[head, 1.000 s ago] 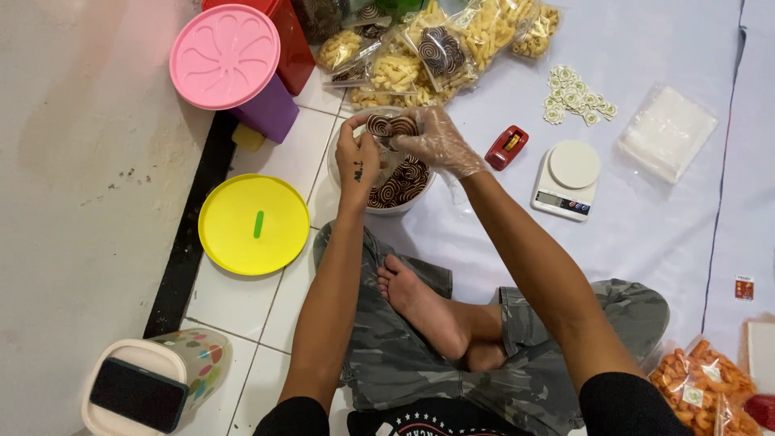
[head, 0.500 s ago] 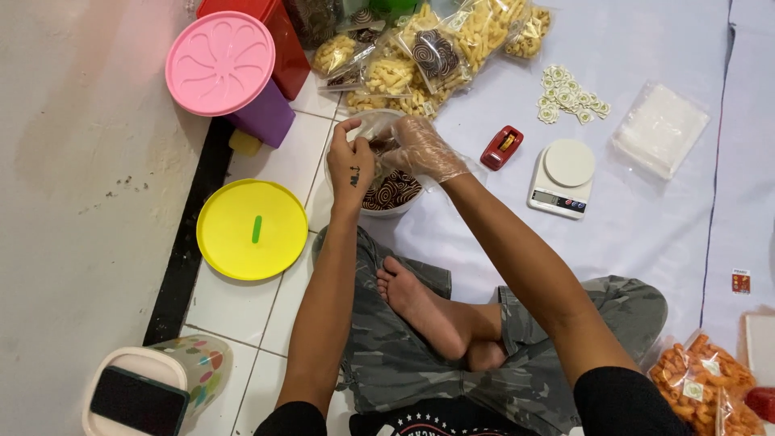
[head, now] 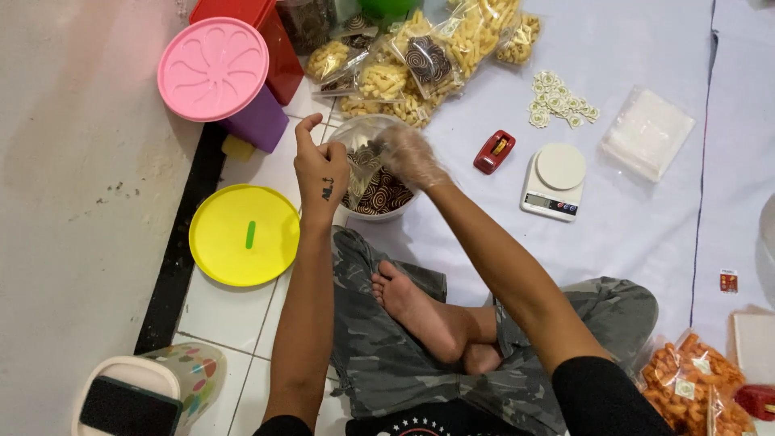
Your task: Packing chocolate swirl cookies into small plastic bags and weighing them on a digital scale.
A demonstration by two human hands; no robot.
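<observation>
Person sits cross-legged on floor w/ white sheet [head: 638,234] spread out, tub of swirl-patterned snacks [head: 383,192] just in front of the knees, yellow lid [head: 244,235] beside it, small kitchen scale [head: 554,180] to the right. Step looks like bag-filling: left hand [head: 321,168] pinches a clear plastic bag [head: 361,168] open above the tub; gloved right hand [head: 410,153] is curled at the bag mouth, whether it grips snacks I can't tell. Next prob. calls for a wide-open bag & a steady drop-in.

light: bright, even, overhead | shadows: soft, faint | blur: gloved right hand [head: 408,153] | edges: slightly bent
</observation>
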